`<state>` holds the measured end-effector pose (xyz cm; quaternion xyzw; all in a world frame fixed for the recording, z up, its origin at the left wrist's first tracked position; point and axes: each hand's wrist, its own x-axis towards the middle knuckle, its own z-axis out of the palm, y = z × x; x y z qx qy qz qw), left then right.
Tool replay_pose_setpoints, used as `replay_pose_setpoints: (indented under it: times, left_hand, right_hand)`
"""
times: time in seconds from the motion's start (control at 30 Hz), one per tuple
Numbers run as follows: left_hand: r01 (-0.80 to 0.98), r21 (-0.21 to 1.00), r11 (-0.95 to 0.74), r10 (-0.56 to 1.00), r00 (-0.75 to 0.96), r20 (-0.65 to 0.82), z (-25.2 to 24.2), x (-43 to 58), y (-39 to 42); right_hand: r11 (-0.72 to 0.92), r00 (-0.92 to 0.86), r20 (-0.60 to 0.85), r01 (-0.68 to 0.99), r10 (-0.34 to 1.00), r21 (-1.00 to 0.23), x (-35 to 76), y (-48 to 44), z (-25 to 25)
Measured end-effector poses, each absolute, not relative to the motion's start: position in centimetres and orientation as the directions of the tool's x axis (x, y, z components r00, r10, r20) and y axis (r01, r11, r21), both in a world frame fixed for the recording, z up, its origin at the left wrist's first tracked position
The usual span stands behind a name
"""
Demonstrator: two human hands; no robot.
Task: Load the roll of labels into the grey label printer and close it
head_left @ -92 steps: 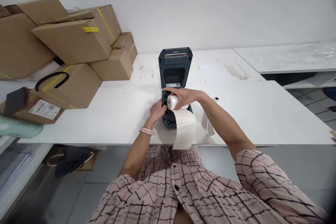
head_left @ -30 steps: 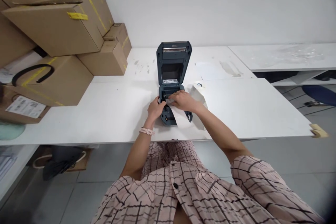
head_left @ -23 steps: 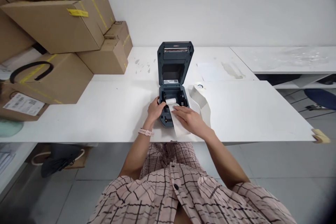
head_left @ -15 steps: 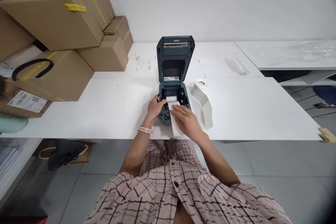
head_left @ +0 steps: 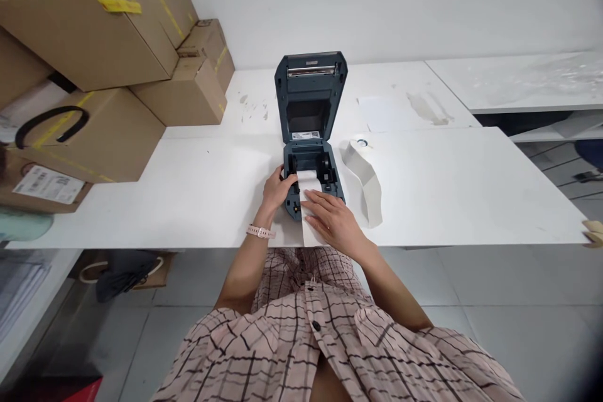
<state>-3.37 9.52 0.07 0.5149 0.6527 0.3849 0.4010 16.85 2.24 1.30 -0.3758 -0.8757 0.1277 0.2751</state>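
A dark blue label printer (head_left: pixel 308 97) stands open on the white table (head_left: pixel 447 188), its lid tilted up and back. A white paper roll (head_left: pixel 308 178) sits in its bay, and a strip of its paper runs forward over the printer's front to the table edge. My right hand (head_left: pixel 332 221) lies flat on that strip, fingers stretched out. My left hand (head_left: pixel 277 189) curls against the printer's left side by the roll, a pink watch on its wrist.
A second paper roll (head_left: pixel 362 166) with a loose tail lies just right of the printer. Cardboard boxes (head_left: pixel 103 56) are stacked at the left. A loose sheet (head_left: pixel 381 113) lies further back. Another white table (head_left: pixel 518 81) stands at the right.
The roll, held above the printer three seconds ago, now sits in the bay. My right hand left it and slid forward onto the paper strip, drawing it toward the table edge.
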Motion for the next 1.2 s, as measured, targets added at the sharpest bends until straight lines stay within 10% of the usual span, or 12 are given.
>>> replay_pose_setpoints:
  times: [1.2]
  left_hand:
    - [0.356,0.92,0.165,0.986,-0.098,-0.139,0.2,-3.7,8.4]
  right_hand:
    - [0.654,-0.606,0.299,0.525,0.737,-0.545,18.6,1.3,2.8]
